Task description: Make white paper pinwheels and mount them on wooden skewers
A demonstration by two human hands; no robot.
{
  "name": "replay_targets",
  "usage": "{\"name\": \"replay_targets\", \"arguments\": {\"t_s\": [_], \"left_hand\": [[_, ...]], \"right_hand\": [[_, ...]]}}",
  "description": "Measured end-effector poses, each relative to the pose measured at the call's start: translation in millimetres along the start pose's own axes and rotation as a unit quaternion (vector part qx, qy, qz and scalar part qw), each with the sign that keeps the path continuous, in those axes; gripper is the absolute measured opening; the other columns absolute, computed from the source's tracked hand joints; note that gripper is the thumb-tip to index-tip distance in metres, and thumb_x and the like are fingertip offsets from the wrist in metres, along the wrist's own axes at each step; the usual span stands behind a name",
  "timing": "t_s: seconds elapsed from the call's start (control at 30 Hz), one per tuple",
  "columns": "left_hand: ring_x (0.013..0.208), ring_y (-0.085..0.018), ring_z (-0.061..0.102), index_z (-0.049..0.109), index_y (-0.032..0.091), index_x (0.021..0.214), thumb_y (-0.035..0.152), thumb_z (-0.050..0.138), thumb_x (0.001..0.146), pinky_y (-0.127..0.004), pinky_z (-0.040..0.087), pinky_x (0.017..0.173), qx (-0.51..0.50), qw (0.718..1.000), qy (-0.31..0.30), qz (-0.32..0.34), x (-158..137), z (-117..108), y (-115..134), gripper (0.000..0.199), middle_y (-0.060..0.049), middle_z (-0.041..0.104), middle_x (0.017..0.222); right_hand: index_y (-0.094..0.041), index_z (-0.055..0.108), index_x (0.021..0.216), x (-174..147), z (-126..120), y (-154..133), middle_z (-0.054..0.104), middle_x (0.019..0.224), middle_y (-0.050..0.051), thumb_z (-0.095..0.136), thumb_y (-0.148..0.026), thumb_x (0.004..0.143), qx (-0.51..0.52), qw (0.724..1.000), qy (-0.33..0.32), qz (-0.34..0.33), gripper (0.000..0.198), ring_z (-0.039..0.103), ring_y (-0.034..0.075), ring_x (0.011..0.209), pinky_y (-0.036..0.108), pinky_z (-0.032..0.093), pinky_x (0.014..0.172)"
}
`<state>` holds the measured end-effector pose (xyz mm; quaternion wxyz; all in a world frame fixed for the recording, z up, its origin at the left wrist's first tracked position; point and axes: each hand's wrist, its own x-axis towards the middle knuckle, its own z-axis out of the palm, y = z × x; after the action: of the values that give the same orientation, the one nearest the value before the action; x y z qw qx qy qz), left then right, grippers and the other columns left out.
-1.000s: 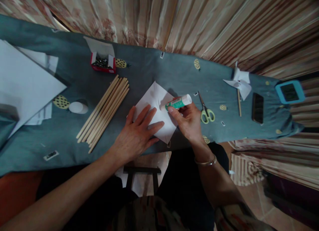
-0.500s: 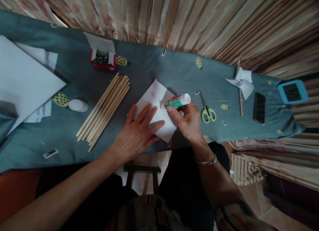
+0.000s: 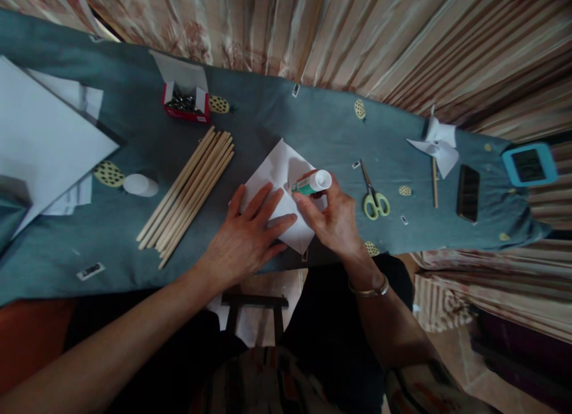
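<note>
A white square of paper [image 3: 292, 164] lies turned like a diamond on the cloth-covered table, with crease or cut lines near its middle. Spread flat across its left side, my left hand [image 3: 250, 229] presses on it with fingers apart. My right hand [image 3: 333, 214] grips a green and white glue stick [image 3: 309, 183], its glue end down by the paper's centre and its white base pointing up to the right. The exact contact of the tip is hard to see. A white cap [image 3: 140, 185] rests further left, beyond a bundle of wooden sticks [image 3: 187, 193].
Green-handled scissors [image 3: 375, 204] lie right of my right hand. Further right are a paper pinwheel [image 3: 440, 146] on a stick, a phone [image 3: 468, 193] and a blue-framed device [image 3: 529, 164]. A red box of metal pins or clips [image 3: 185, 107] and paper sheets [image 3: 49, 134] are at left.
The glue stick has tipped more upright, its base shifting slightly left with my right hand. My left hand stays flat on the paper.
</note>
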<state>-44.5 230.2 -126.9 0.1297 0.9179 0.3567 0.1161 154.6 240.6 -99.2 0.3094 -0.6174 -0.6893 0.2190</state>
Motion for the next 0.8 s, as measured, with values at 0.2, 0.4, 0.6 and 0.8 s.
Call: {"name": "replay_targets", "arguments": {"t_s": [0.2,0.4,0.6,0.8], "left_hand": [[0.147,-0.038,0.033,0.052,0.030,0.137,0.042,0.060,0.094,-0.068,0.024,0.116,-0.004,1.000,0.000,-0.003,-0.1,-3.6,1.3,0.046,-0.014,0.043,0.155],[0.147,-0.038,0.033,0.051,0.030,0.138,0.040,0.059,0.095,-0.067,0.024,0.117,-0.004,1.000,0.005,0.000,-0.9,-1.9,0.9,0.045,-0.012,0.043,0.155],[0.147,-0.037,0.032,0.052,0.030,0.138,0.043,0.065,0.091,-0.067,0.024,0.117,-0.007,1.000,0.009,0.001,-0.8,2.9,-1.0,0.050,-0.014,0.042,0.156],[0.148,-0.037,0.031,0.053,0.030,0.137,0.040,0.069,0.088,-0.067,0.019,0.118,-0.025,1.000,0.019,0.001,-1.0,4.3,-1.3,0.053,-0.012,0.040,0.158]], "right_hand": [[-0.025,0.060,0.104,1.0,-2.0,-1.1,0.069,0.088,0.003,0.063,-0.040,0.090,-0.021,1.000,-0.003,-0.008,0.020,0.066,0.021,0.080,0.036,0.054,0.079],[-0.026,0.060,0.105,0.6,-3.9,-1.7,0.068,0.087,0.002,0.063,-0.039,0.090,-0.016,1.000,-0.012,0.002,0.020,0.065,0.021,0.079,0.037,0.054,0.079],[-0.025,0.061,0.104,0.3,-4.8,-1.9,0.068,0.086,0.004,0.063,-0.038,0.090,-0.017,1.000,-0.012,-0.001,0.020,0.065,0.022,0.079,0.038,0.053,0.078],[-0.025,0.060,0.106,-0.4,-5.9,0.3,0.069,0.087,0.004,0.062,-0.041,0.091,-0.030,0.999,-0.013,-0.009,0.022,0.065,0.022,0.078,0.037,0.054,0.078]]}}
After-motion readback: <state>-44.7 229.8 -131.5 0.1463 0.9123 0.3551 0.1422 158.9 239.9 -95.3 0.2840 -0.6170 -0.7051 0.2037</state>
